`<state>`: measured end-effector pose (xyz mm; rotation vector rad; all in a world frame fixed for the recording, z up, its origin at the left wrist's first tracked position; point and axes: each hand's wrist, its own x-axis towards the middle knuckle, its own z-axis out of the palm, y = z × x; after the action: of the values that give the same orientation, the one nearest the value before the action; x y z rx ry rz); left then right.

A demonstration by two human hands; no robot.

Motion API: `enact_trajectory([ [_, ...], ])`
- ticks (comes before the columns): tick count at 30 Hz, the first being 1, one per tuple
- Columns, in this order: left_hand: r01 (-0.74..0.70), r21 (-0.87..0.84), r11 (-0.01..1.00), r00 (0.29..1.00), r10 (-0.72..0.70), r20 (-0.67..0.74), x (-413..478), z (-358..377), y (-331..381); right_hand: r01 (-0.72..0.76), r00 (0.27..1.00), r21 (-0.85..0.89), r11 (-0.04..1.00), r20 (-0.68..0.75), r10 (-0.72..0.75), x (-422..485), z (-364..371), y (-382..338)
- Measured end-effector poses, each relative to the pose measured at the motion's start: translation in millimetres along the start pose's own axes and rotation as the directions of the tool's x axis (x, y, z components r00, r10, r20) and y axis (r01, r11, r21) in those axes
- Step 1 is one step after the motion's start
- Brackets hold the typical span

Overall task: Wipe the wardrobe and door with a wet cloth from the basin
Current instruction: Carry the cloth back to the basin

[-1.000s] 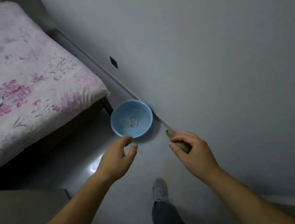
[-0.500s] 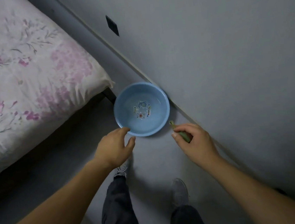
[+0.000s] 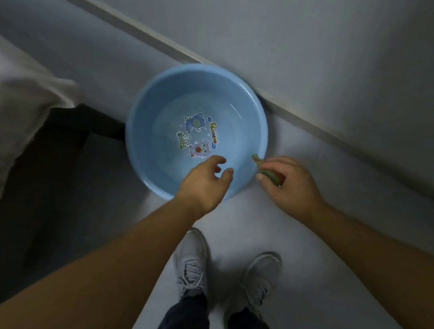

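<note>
While my shoes (image 3: pixel 192 262) stand below my wrists, my left hand (image 3: pixel 204 184) hangs loosely curled and holding nothing over the near rim of the blue basin (image 3: pixel 144 105). Just right of it, my right hand (image 3: pixel 288 186) grips the green cloth (image 3: pixel 267 175). Half a second ago my left fingertips only reached that rim. Beyond them, the cartoon print (image 3: pixel 197 135) carries writing, perhaps a brand, too blurred to read.

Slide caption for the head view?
Right hand holds a green cloth at the rim of the blue basin; open left hand hovers over it.
</note>
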<state>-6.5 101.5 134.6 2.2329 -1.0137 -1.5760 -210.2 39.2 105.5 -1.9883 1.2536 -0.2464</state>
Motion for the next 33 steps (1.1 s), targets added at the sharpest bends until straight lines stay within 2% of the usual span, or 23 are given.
enact_trajectory([
  [2,0.067,-0.191,0.979,0.998,-0.064,0.019,38.0,23.1,-6.7,0.09,0.996,-0.049,0.995,-0.018,-0.091,10.6,23.7,30.9],
  [7,0.171,-0.492,0.854,0.985,-0.141,0.098,108.2,57.9,-17.9,0.296,0.955,-0.134,0.946,0.041,-0.293,28.6,67.9,90.1],
  [11,0.22,-0.514,0.829,0.971,-0.137,0.196,132.9,66.9,-24.3,0.431,0.901,-0.124,0.894,0.103,-0.421,32.5,85.3,106.1],
  [16,0.242,-0.487,0.839,0.955,-0.116,0.274,145.5,70.5,-29.8,0.414,0.909,-0.012,0.91,0.055,-0.412,23.9,86.5,108.3],
  [19,0.241,-0.47,0.849,0.95,-0.107,0.293,149.5,73.8,-28.7,0.297,0.955,0.096,0.95,-0.057,-0.292,14.6,82.9,102.9],
  [20,0.237,-0.485,0.842,0.954,-0.106,0.281,150.8,74.9,-27.6,0.216,0.973,0.108,0.97,-0.1,-0.206,11.9,82.7,100.2],
  [22,0.236,-0.506,0.83,0.961,-0.121,0.25,152.9,76.9,-26.1,-0.057,0.983,0.216,0.975,-0.16,0.093,9.3,85.0,96.6],
  [24,0.248,-0.509,0.824,0.963,-0.154,0.22,154.2,77.5,-25.9,-0.347,0.909,0.41,0.843,-0.072,0.409,12.6,87.1,95.1],
  [25,0.253,-0.509,0.823,0.964,-0.168,0.206,154.3,77.8,-26.4,-0.44,0.866,0.467,0.767,-0.006,0.501,15.1,87.5,95.3],
  [29,0.263,-0.495,0.828,0.962,-0.188,0.197,153.2,78.1,-26.0,-0.578,0.779,0.525,0.625,0.129,0.613,22.6,90.8,105.8],
  [31,0.253,-0.486,0.836,0.963,-0.167,0.213,154.5,78.4,-24.0,-0.612,0.728,0.605,0.51,0.179,0.662,25.5,87.7,109.5],
  [33,0.239,-0.484,0.842,0.959,-0.126,0.255,154.5,78.9,-19.9,-0.604,0.707,0.679,0.418,0.215,0.673,29.4,82.2,112.6],
])
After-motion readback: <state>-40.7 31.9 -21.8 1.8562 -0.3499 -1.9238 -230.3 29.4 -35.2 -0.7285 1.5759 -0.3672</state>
